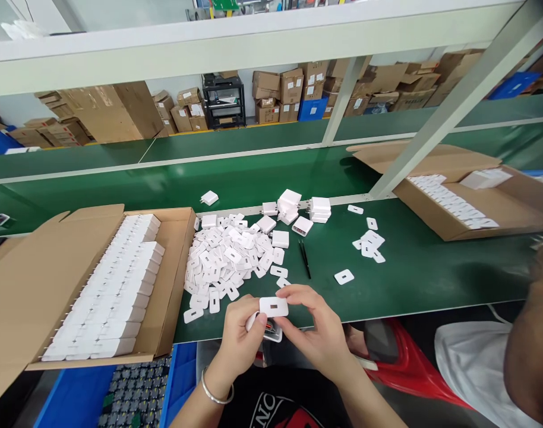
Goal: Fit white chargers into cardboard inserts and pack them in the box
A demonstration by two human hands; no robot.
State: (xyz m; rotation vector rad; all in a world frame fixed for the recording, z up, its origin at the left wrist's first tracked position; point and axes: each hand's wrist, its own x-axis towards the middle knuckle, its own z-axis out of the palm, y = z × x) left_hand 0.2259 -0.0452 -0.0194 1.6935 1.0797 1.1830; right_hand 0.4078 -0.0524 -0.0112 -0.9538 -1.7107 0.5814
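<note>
Near the bench's front edge, my left hand (243,330) grips a white charger housing (275,334) whose open end shows parts inside. A white cover plate (274,307) with a small rectangular slot is pinched between the thumb and fingers of my right hand (313,330), just above that open end. Whether plate and housing touch I cannot tell. Beyond my hands lies a heap of similar white cover plates (222,255). Black tweezers (304,259) rest right of the heap, and a single plate (344,277) lies farther right.
Left stands a cardboard box (173,285) with rows of white chargers (115,291); another open box (436,211) is at right. Assembled chargers (289,205) sit behind the heap. A blue bin (180,380) of circuit boards is below. A co-worker's arm (530,333) is at right.
</note>
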